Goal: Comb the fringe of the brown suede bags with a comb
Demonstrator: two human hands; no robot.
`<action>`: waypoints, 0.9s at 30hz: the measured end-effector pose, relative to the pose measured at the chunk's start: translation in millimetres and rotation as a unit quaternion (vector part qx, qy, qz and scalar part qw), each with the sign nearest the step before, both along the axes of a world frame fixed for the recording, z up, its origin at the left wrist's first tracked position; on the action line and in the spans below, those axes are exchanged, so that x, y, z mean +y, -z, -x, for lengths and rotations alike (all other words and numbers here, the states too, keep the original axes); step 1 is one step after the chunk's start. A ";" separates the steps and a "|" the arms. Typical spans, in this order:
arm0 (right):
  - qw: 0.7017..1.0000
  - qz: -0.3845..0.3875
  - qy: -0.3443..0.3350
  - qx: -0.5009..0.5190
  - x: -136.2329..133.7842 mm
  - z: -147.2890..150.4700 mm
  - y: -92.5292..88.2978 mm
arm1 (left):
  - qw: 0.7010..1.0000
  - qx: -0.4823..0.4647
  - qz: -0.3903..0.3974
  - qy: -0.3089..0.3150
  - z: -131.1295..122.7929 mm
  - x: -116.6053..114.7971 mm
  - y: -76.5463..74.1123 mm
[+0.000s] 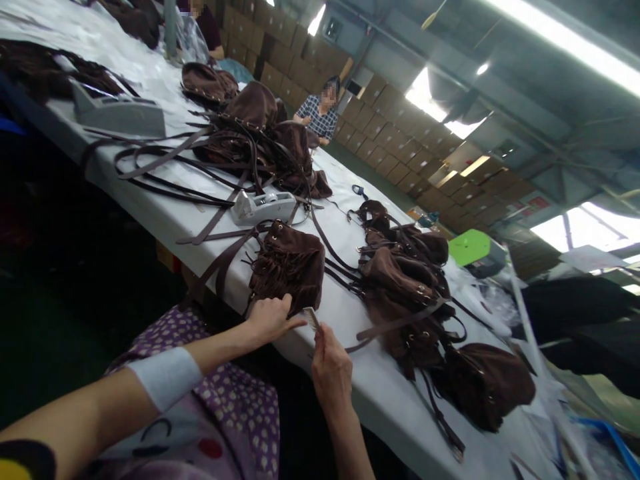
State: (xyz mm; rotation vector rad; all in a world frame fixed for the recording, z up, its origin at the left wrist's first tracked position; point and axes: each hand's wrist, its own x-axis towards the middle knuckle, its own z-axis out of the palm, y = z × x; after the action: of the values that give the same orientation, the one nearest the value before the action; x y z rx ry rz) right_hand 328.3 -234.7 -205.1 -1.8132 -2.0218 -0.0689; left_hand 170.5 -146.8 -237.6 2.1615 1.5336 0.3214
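A dark brown fringed bag (295, 260) lies near the table's front edge, its fringe spread over the front and its straps trailing to the left. My left hand (267, 320) bears on the bag's lower end, thumb stretched out to the right; its other fingers are partly hidden. Just right of it, my right hand (331, 360) is closed around a small pale comb (312, 319). The comb's toothed end points up, close to the bag's lower corner.
Tape dispensers (265, 207) (120, 117) stand on the white-covered table (345, 190). More brown bags (250, 107) with tangled straps are piled behind, and others (400, 273) lie to the right. A person (319, 120) is across the table, before stacked cartons (400, 147).
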 end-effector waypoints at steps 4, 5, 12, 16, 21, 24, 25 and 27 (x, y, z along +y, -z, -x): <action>0.999 -0.008 0.004 -0.046 11.2 -1.8 3.6 | 0.999 0.030 -0.009 0.039 -15.9 4.1 -0.4; 0.999 -0.004 0.000 -0.052 14.2 -4.6 3.1 | 0.998 0.027 -0.011 0.048 -15.4 3.3 1.0; 0.982 0.046 -0.071 -0.170 43.3 -6.7 -14.6 | 0.991 -0.024 -0.012 0.134 15.4 -5.3 -1.5; 0.962 0.102 -0.140 -0.212 52.5 8.2 -13.3 | 0.969 -0.165 -0.001 0.186 31.0 -1.6 -11.8; 0.961 0.179 -0.117 -0.177 51.3 10.8 4.5 | 0.953 -0.257 -0.001 0.159 41.4 16.3 -23.1; 0.960 0.198 -0.108 -0.164 45.4 11.5 10.4 | 0.957 -0.238 -0.105 0.129 34.7 34.5 -22.2; 0.960 0.201 -0.113 -0.158 41.6 12.9 11.7 | 0.959 -0.211 -0.130 0.142 30.4 40.2 -19.0; 0.960 0.205 -0.131 -0.140 31.2 17.5 15.0 | 0.963 -0.145 -0.143 0.179 21.3 49.8 -8.9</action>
State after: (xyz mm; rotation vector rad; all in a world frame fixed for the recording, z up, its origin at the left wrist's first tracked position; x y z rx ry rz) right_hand 310.8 -203.5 -220.1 -1.8279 -2.6219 0.1970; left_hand 149.2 -97.0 -228.7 2.4242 0.9600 0.7341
